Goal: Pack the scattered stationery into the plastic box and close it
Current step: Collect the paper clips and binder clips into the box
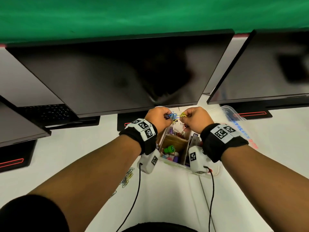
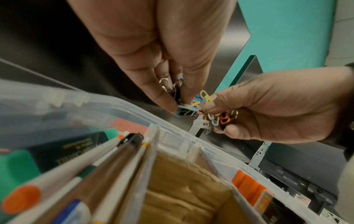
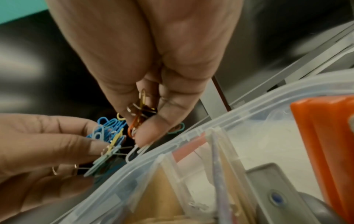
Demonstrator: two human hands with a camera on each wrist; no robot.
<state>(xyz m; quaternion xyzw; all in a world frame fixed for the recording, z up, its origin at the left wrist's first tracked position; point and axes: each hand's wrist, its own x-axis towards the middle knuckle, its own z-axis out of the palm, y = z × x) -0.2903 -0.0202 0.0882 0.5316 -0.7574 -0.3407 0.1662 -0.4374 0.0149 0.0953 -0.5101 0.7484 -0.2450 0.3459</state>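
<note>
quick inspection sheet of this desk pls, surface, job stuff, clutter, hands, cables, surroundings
Surface: white desk, seen from above.
Job's things: open plastic box with dividers, holding pens, a green stamp and small bits; its clear lid lies off to the right; a tangle of coloured paper clips is held above the box's far end.
Clutter: loose paper clips on the desk by the left forearm.
Grippers: left hand and right hand each pinch part of the tangle; the grip is at the fingertips.
Cables: black wrist-camera cords run back toward the body.
Surroundings: dark monitors in a row, green backdrop behind.
</note>
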